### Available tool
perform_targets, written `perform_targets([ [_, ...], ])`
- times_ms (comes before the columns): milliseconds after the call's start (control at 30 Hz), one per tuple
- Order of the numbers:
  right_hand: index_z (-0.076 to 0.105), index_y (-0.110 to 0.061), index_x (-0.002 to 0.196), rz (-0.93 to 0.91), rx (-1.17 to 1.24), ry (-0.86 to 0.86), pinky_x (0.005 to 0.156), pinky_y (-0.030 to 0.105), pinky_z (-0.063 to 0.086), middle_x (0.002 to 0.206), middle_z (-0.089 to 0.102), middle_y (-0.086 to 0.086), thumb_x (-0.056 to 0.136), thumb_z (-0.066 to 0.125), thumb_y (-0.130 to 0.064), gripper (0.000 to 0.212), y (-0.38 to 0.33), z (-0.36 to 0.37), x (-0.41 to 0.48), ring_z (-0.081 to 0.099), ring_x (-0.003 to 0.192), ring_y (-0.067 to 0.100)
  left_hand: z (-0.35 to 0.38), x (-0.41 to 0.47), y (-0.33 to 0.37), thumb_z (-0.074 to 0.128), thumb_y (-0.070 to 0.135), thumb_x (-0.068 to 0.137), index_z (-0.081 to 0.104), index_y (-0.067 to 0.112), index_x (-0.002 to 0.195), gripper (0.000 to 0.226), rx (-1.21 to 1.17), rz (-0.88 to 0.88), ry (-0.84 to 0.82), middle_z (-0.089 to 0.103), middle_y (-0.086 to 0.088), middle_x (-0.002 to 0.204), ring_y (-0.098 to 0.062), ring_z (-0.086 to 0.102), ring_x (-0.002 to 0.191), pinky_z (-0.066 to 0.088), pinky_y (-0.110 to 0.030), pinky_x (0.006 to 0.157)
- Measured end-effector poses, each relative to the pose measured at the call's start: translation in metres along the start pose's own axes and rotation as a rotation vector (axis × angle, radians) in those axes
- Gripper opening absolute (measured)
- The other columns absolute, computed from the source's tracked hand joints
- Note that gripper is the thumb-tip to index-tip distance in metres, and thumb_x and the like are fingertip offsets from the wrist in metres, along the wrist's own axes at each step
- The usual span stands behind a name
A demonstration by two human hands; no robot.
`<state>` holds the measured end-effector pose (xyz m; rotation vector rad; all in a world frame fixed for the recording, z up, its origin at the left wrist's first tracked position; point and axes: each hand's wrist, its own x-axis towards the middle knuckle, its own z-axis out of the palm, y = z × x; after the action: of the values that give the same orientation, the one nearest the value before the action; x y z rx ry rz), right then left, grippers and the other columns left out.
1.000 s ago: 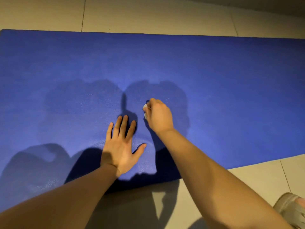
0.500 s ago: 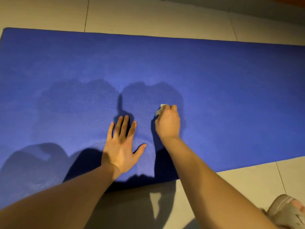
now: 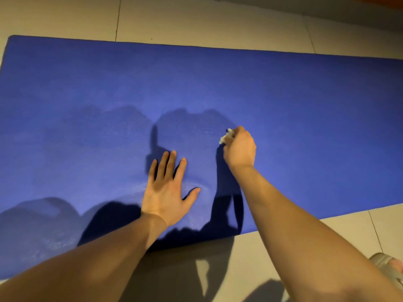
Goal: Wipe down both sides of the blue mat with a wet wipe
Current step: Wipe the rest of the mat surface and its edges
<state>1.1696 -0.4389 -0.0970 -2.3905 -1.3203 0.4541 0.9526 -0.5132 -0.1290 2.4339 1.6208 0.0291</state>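
The blue mat [image 3: 294, 101] lies flat on the tiled floor and fills most of the view. My left hand [image 3: 168, 190] rests flat on the mat near its front edge, fingers straight and spread. My right hand [image 3: 239, 149] is to the right of it, fingers curled round a small bunched white wet wipe [image 3: 225, 137] that pokes out at the knuckles and touches the mat. Most of the wipe is hidden inside the fist.
Beige floor tiles [image 3: 218, 18] surround the mat at the back and front. A foot in a grey sandal [image 3: 388, 269] stands on the tiles at the lower right. Dark shadows of my arms and head fall across the mat's middle and left.
My right hand has slid the wipe to the right across the mat. My left hand has stayed pressed in place. The camera has tilted, showing more of the mat's far edge.
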Motion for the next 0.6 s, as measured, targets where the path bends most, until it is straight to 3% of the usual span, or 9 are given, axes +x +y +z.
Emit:
perform_targets([
  [67,0.055,-0.014,0.093,-0.092,0.081,-0.049,0.081,0.038,0.052,0.092,0.073,-0.003,0.088,0.051,-0.002,0.014,-0.025,0.017,-0.018,0.065,0.101,0.020,0.000,0.000,0.000,0.029,0.073,0.095,0.026,0.014,0.159,0.087,0.002,0.001,-0.001,0.014,-0.016,0.167,-0.034,0.009,0.155,0.012,-0.053,0.124],
  [200,0.058,-0.015,0.086,-0.318,0.019,-0.180,0.066,0.038,0.046,0.093,0.060,0.000,0.098,0.054,-0.011,0.014,-0.042,0.026,-0.044,0.059,0.082,0.025,-0.001,0.001,0.000,0.026,0.074,0.095,0.026,0.014,0.159,0.088,0.006,-0.006,-0.007,0.012,-0.016,0.167,-0.034,0.010,0.155,0.013,-0.054,0.124],
  [300,0.061,-0.023,0.078,-0.259,-0.086,-0.128,0.062,0.035,0.041,0.094,0.054,-0.001,0.094,0.055,-0.013,0.020,-0.016,0.010,-0.021,0.051,0.075,0.022,0.000,0.000,0.001,0.025,0.075,0.095,0.025,0.015,0.160,0.088,-0.008,-0.006,-0.009,0.012,-0.015,0.168,-0.034,0.008,0.155,0.012,-0.053,0.124],
  [367,0.065,-0.021,0.083,-0.113,-0.136,-0.076,0.059,0.033,0.041,0.099,0.060,0.000,0.092,0.055,-0.013,0.015,0.002,-0.001,-0.006,0.053,0.073,0.024,0.000,0.000,0.000,0.025,0.075,0.094,0.024,0.016,0.160,0.088,-0.025,-0.004,-0.006,0.011,-0.014,0.168,-0.033,0.006,0.156,0.012,-0.053,0.124],
  [433,0.058,-0.017,0.087,-0.010,-0.140,-0.069,0.060,0.032,0.038,0.098,0.065,0.003,0.092,0.055,-0.013,0.007,0.003,-0.003,-0.003,0.054,0.074,0.028,0.000,0.000,-0.001,0.026,0.075,0.094,0.023,0.016,0.160,0.088,-0.051,0.001,-0.008,0.010,-0.012,0.168,-0.032,0.003,0.156,0.011,-0.053,0.125],
  [500,0.056,-0.012,0.095,-0.027,-0.127,-0.075,0.062,0.034,0.035,0.097,0.064,0.010,0.095,0.054,-0.015,0.005,-0.013,0.006,-0.009,0.057,0.079,0.034,-0.001,0.000,-0.002,0.029,0.074,0.094,0.024,0.016,0.160,0.088,-0.082,0.007,-0.017,0.010,-0.011,0.169,-0.031,0.001,0.156,0.011,-0.053,0.125],
  [600,0.059,-0.007,0.106,-0.167,-0.071,-0.100,0.062,0.036,0.036,0.101,0.064,0.015,0.100,0.050,-0.024,0.020,-0.053,0.032,-0.029,0.061,0.086,0.036,-0.006,-0.001,-0.008,0.037,0.067,0.093,0.031,0.015,0.157,0.083,-0.210,0.033,-0.003,0.015,-0.009,0.168,-0.027,0.004,0.156,0.011,-0.051,0.126],
])
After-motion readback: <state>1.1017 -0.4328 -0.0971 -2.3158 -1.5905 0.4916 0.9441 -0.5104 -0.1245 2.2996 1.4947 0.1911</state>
